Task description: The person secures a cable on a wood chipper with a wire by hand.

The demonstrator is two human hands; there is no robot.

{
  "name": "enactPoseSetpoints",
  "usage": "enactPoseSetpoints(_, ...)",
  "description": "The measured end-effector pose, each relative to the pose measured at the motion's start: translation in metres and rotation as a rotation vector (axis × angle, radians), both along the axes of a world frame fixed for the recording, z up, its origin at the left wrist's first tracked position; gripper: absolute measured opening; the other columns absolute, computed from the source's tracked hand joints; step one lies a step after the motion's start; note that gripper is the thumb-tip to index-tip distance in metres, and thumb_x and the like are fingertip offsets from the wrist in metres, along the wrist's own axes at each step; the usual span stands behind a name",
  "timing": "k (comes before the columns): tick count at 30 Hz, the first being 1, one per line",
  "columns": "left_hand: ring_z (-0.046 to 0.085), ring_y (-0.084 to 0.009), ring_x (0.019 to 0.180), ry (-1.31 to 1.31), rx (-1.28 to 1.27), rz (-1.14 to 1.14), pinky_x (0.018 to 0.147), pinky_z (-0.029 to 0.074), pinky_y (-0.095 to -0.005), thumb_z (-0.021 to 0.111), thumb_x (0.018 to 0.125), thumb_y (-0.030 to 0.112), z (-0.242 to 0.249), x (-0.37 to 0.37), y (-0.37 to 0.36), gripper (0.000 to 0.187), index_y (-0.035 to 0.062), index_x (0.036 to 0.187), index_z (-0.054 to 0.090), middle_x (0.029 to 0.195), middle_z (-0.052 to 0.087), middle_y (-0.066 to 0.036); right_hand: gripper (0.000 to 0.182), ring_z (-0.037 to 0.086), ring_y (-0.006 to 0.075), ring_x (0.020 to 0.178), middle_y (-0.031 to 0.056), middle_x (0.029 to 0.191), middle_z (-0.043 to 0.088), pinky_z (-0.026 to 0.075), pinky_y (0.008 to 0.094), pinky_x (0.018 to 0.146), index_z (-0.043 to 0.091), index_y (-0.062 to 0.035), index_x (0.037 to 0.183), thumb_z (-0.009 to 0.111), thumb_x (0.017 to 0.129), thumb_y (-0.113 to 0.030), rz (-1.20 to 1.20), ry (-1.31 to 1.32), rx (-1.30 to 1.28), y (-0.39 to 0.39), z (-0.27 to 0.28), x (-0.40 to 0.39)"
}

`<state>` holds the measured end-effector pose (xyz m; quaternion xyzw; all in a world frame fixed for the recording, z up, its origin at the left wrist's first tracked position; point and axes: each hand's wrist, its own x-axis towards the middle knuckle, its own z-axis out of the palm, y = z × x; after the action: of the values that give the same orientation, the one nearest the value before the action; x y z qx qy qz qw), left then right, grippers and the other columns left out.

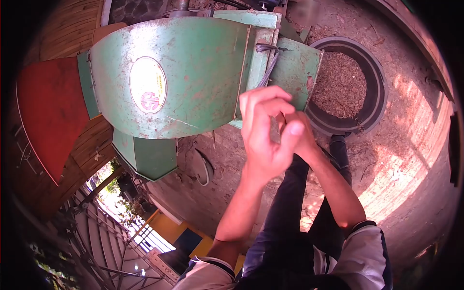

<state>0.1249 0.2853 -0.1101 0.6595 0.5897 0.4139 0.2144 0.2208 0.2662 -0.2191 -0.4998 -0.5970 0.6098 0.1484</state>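
Note:
My left hand (263, 133) is raised in front of the machine's outlet side, fingers bent to the right and thumb held apart from them. Nothing shows between its fingers and thumb. Right behind it is my right hand (303, 137), its fingers mostly hidden by the left one; I cannot tell whether it holds anything. Both hands overlap the lower end of a green metal chute (295, 70) in this view. Dark strips of cord (268, 67) are tied at the chute's upper joint. The chute's edge reaches a black round tub (378, 92) filled with brown shredded plant material (340, 82).
A large green machine drum (203, 72) with an oval label fills the upper left. A red hopper (50, 111) juts out at its left, and a green lower spout (154, 157) hangs beneath. Dusty concrete floor (377, 164) lies around my legs. A curved pale object (202, 166) lies below the drum.

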Motion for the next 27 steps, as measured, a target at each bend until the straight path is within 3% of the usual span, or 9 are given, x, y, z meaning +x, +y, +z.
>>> enactPoseSetpoints(4, 0.058, -0.0346, 0.111, 0.191, 0.073, -0.167, 0.101, 0.044, -0.0486, 0.054, 0.104, 0.04, -0.038, -0.043, 0.035, 0.042, -0.0011, 0.107, 0.062, 0.118, 0.065, -0.02, 0.022, 0.044, 0.0123, 0.082, 0.0053, 0.1, 0.058, 0.04, 0.031, 0.08, 0.056, 0.0, 0.087, 0.045, 0.1, -0.014, -0.398, 0.971, -0.345, -0.006, -0.024, 0.006)
enactPoseSetpoints(10, 0.054, -0.0428, 0.118, 0.22, 0.057, -0.45, 0.103, 0.043, -0.0532, 0.049, 0.104, 0.05, -0.066, -0.041, 0.076, 0.053, -0.0011, 0.114, 0.06, 0.122, 0.059, -0.022, 0.019, 0.042, 0.0111, 0.085, 0.0026, 0.092, 0.051, 0.039, 0.0326, 0.082, 0.051, -0.0076, 0.088, 0.045, 0.101, -0.02, -0.973, 1.312, -0.668, 0.009, 0.012, -0.034)
enactPoseSetpoints(12, 0.055, -0.0424, 0.117, 0.235, 0.043, -0.464, 0.103, 0.043, -0.0523, 0.046, 0.105, 0.053, -0.069, -0.04, 0.077, 0.057, -0.0015, 0.115, 0.059, 0.121, 0.059, -0.022, 0.023, 0.041, 0.0118, 0.081, 0.0011, 0.087, 0.046, 0.037, 0.0313, 0.078, 0.043, -0.0134, 0.081, 0.045, 0.102, -0.023, -1.279, 1.375, -0.961, 0.024, 0.018, -0.04)
enactPoseSetpoints(18, 0.058, -0.034, 0.115, 0.16, -0.019, -0.287, 0.103, 0.044, -0.0464, 0.036, 0.105, 0.059, -0.074, -0.043, 0.077, 0.068, -0.004, 0.117, 0.059, 0.119, 0.06, -0.023, 0.034, 0.034, 0.0103, 0.062, -0.0041, 0.067, 0.031, 0.035, 0.0307, 0.064, 0.038, -0.0159, 0.073, 0.048, 0.105, -0.024, -1.199, 1.572, -1.096, 0.023, -0.006, -0.043)
enactPoseSetpoints(20, 0.057, -0.0328, 0.113, 0.179, 0.02, -0.268, 0.102, 0.044, -0.0466, 0.035, 0.106, 0.058, -0.08, -0.045, 0.075, 0.068, -0.0038, 0.117, 0.059, 0.118, 0.058, -0.022, 0.037, 0.034, 0.0098, 0.058, -0.0037, 0.065, 0.033, 0.033, 0.029, 0.057, 0.039, -0.0145, 0.073, 0.05, 0.108, -0.024, -1.01, 1.32, -0.904, 0.023, -0.011, -0.042)
enactPoseSetpoints(22, 0.055, -0.0313, 0.112, 0.324, 0.099, -0.207, 0.102, 0.044, -0.0467, 0.032, 0.105, 0.06, -0.078, -0.045, 0.075, 0.07, -0.0036, 0.117, 0.059, 0.117, 0.057, -0.021, 0.039, 0.035, 0.0071, 0.058, -0.0008, 0.063, 0.036, 0.031, 0.0295, 0.052, 0.042, -0.008, 0.073, 0.052, 0.109, -0.02, -0.939, 1.321, -0.746, 0.03, -0.022, -0.046)
enactPoseSetpoints(24, 0.054, -0.0305, 0.109, 0.335, 0.142, -0.221, 0.1, 0.044, -0.0453, 0.042, 0.107, 0.05, -0.08, -0.045, 0.075, 0.057, -0.0034, 0.117, 0.059, 0.115, 0.057, -0.021, 0.036, 0.038, 0.006, 0.064, 0.0026, 0.064, 0.042, 0.034, 0.0308, 0.054, 0.045, -0.0017, 0.076, 0.053, 0.109, -0.015, -0.658, 0.885, -0.165, 0.031, -0.035, -0.051)
enactPoseSetpoints(26, 0.054, -0.0315, 0.107, 0.53, 0.143, -0.131, 0.094, 0.045, -0.0443, 0.055, 0.104, 0.028, -0.077, -0.039, 0.068, 0.035, -0.0037, 0.118, 0.059, 0.115, 0.057, -0.021, 0.028, 0.041, 0.0062, 0.067, 0.0049, 0.065, 0.046, 0.038, 0.0321, 0.054, 0.049, 0.0018, 0.081, 0.055, 0.106, -0.008, -0.674, 0.906, -0.09, 0.032, -0.04, -0.051)
enactPoseSetpoints(27, 0.052, -0.0363, 0.105, 0.662, 0.195, -0.118, 0.091, 0.045, -0.047, 0.067, 0.091, 0.003, -0.076, -0.037, 0.066, 0.029, -0.0021, 0.118, 0.059, 0.113, 0.056, -0.02, 0.027, 0.04, 0.0062, 0.067, 0.0044, 0.065, 0.044, 0.037, 0.032, 0.054, 0.049, 0.0018, 0.081, 0.055, 0.106, -0.007, -0.698, 0.955, -0.154, 0.03, -0.04, -0.053)
